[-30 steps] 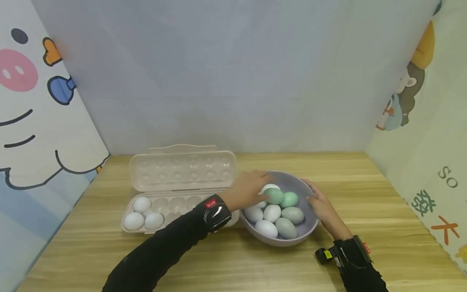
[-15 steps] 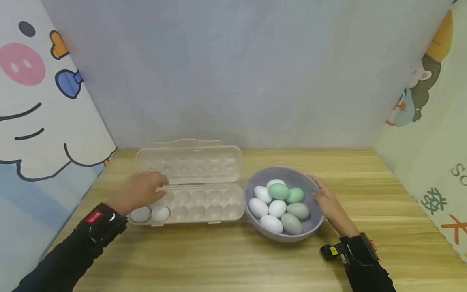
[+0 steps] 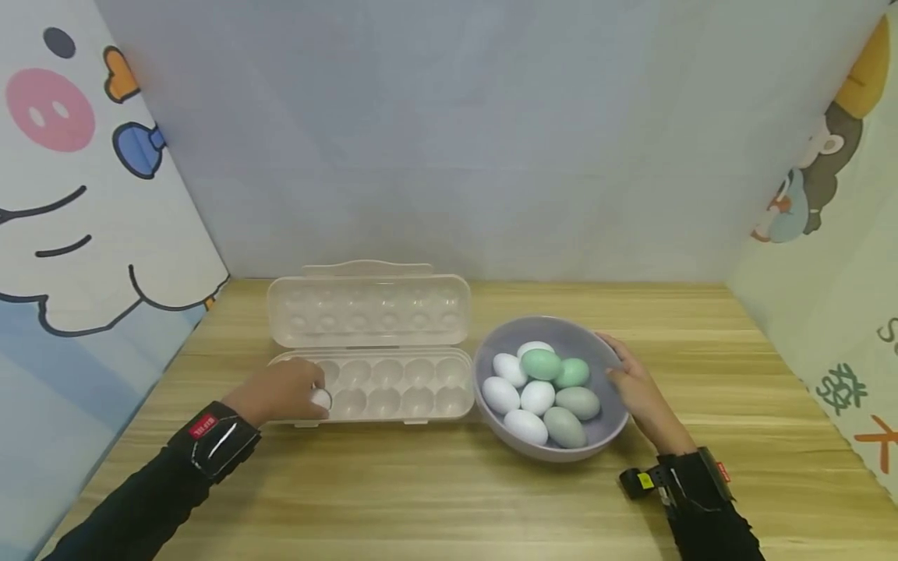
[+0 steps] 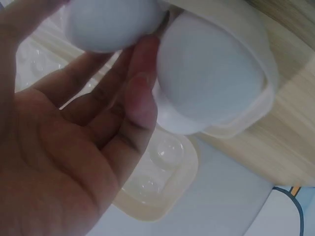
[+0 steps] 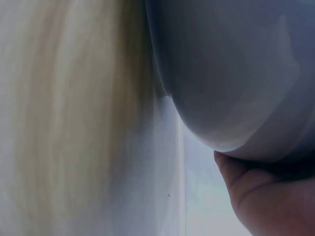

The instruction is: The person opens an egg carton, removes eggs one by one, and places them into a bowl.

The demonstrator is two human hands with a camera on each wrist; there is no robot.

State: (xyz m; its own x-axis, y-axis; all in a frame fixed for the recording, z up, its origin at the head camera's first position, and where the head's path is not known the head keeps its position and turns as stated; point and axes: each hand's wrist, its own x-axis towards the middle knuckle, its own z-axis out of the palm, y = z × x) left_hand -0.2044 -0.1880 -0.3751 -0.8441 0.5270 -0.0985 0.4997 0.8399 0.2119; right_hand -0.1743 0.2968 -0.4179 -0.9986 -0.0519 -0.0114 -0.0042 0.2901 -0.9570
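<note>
My left hand (image 3: 284, 391) is over the left end of the beige egg carton (image 3: 403, 417). Its thumb and curled fingers hold a white egg (image 4: 113, 24), whose edge shows beside the fingertips in the head view. Another white egg (image 4: 211, 69) sits in the carton's end, close to the curled fingers; the hand hides this end from the head camera. My right hand (image 3: 641, 393) grips the right rim of a grey-purple bowl (image 3: 603, 432), thumb inside and fingers outside. White, grey-green and mint-green eggs fill the bowl, including a mint egg (image 3: 541, 364) on top.
The carton's lid (image 3: 372, 312) lies folded back behind it. Several bare cups (image 3: 386, 374) run along its middle and right. Carton and bowl stand side by side on a wooden table (image 3: 435, 499), with a grey-white backdrop (image 3: 449, 156) behind.
My left hand has moved from the bowl left to the carton, then down onto its end and round an egg. The right hand stays on the bowl's rim. The head view has shifted slightly.
</note>
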